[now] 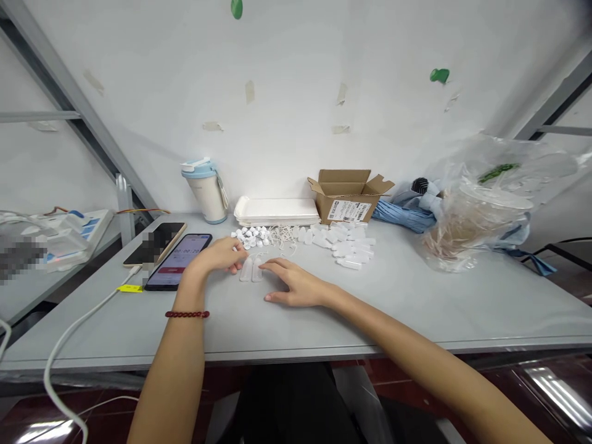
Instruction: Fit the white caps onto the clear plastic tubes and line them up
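Two clear, flat, bottle-shaped plastic pieces (256, 270) lie side by side on the table between my hands, with thin white strings at their tops. My left hand (221, 254) is just left of them, fingers loosely bent and apart, nothing visible in them. My right hand (298, 283) is open on the other side, its index fingertip at the edge of the right piece and its thumb spread toward me. Beyond my left hand lie several small white caps (252, 235). Next to these is a tangle of white strings (283, 235). Several more translucent plastic pieces (351, 246) are heaped to the right.
Two phones lie at left, one black-screened (160, 242), one showing a timer (178, 265), beside a white cable (86, 317). Along the wall stand a tumbler (206, 194), stacked white trays (277, 211) and an open cardboard box (349, 206). Blue cloth (407, 216) and a plastic-wrapped container (481, 222) are at right.
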`<state>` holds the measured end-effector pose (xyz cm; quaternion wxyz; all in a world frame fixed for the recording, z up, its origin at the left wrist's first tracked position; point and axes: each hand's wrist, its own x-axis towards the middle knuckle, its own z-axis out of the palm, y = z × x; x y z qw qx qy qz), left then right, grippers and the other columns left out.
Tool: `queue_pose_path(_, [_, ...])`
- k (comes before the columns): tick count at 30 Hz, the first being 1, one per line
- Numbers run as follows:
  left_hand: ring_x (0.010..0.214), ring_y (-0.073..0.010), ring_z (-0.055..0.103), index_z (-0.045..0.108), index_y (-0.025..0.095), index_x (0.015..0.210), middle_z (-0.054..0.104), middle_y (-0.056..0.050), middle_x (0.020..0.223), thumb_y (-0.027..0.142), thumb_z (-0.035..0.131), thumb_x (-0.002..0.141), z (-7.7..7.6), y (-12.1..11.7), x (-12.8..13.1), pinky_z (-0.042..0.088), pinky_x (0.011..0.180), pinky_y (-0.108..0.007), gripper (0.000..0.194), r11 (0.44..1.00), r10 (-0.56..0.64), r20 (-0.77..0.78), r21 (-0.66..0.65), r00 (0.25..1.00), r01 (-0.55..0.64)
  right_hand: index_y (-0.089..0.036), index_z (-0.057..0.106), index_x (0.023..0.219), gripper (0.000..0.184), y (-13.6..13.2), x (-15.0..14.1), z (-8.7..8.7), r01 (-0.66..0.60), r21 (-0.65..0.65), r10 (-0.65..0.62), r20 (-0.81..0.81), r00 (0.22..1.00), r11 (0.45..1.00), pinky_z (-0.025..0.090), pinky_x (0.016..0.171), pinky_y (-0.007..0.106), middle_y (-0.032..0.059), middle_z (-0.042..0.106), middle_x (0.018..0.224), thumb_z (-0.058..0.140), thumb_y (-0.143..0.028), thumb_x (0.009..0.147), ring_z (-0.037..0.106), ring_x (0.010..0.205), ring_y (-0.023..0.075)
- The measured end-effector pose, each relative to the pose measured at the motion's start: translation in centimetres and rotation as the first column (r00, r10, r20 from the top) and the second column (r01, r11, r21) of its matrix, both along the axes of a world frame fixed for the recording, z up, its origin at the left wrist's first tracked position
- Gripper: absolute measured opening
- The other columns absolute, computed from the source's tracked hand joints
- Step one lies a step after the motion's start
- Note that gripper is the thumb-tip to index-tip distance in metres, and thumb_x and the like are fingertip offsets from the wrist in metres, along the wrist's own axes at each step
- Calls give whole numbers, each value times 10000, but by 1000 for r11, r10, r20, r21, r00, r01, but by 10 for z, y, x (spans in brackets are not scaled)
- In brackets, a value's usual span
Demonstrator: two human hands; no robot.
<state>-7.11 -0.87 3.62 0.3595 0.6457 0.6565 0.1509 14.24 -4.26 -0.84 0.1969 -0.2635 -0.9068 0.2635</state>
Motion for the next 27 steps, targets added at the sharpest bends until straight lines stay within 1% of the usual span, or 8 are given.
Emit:
queue_pose_path(3, [498,-187,595,566,183,602,626,-20,508,324,561,652,-2,4,-1,415,496,-257,150,999,3,-59,46,998,0,-143,475,1261,500,12,7,0,69,90,-60,-98,993,994,404,964,389,144,514,1230,605,-316,810,491,1139,234])
queue_pose_path(5, [523,-195,584,539,191,536,598,-21,478,341,536,690,-3,8,3,399,516,-263,215,975,90,-159,215,983,-55,-157,528,1184,371,27,19,0,239,193,-203,-186,961,952,409,943,394,128,543,1167,560,-287,838,510,1090,231])
queue_pose_path(8, [618,-204,585,547,190,570,618,-37,572,330,486,756,-6,11,25,405,580,-277,240,761,372,-129,609,919,-222,-146,559,1130,292,54,44,2,523,302,-465,-243,851,798,400,927,412,143,558,1109,491,-225,857,506,1066,256])
queue_pose_path(10, [658,-189,589,576,176,659,636,-42,657,296,456,795,-11,9,48,427,638,-281,217,670,345,-19,705,938,-232,-137,562,1139,304,67,57,1,590,345,-562,-187,806,730,399,907,421,160,555,1124,459,-201,860,493,1076,275])
queue_pose_path(14, [811,-200,581,608,149,804,626,-76,831,193,443,823,-28,2,94,461,764,-315,172,675,-19,-160,726,987,131,-150,508,1248,388,74,57,-3,562,423,-623,9,782,711,372,908,451,159,514,1266,408,-175,875,439,1144,295])
queue_pose_path(18, [1050,-276,493,613,86,980,572,-163,1036,108,433,827,-46,-4,116,423,907,-402,237,632,-95,-448,663,889,402,-195,427,1343,455,72,44,-7,459,490,-594,161,788,741,333,937,487,137,451,1367,357,-171,894,366,1231,290])
queue_pose_path(22, [1047,-292,489,613,52,992,564,-189,1032,59,394,826,-55,-4,119,425,902,-415,275,688,-93,-559,562,824,460,-238,401,1370,453,74,40,-9,422,477,-578,248,777,771,289,962,537,114,433,1396,303,-224,928,320,1269,299])
queue_pose_path(27, [1056,-294,491,615,39,1004,566,-215,1069,58,378,824,-56,-5,118,423,905,-427,298,719,-88,-555,539,827,438,-280,427,1347,427,74,41,-10,412,474,-576,277,769,778,246,963,593,95,417,1411,303,-275,939,285,1282,327])
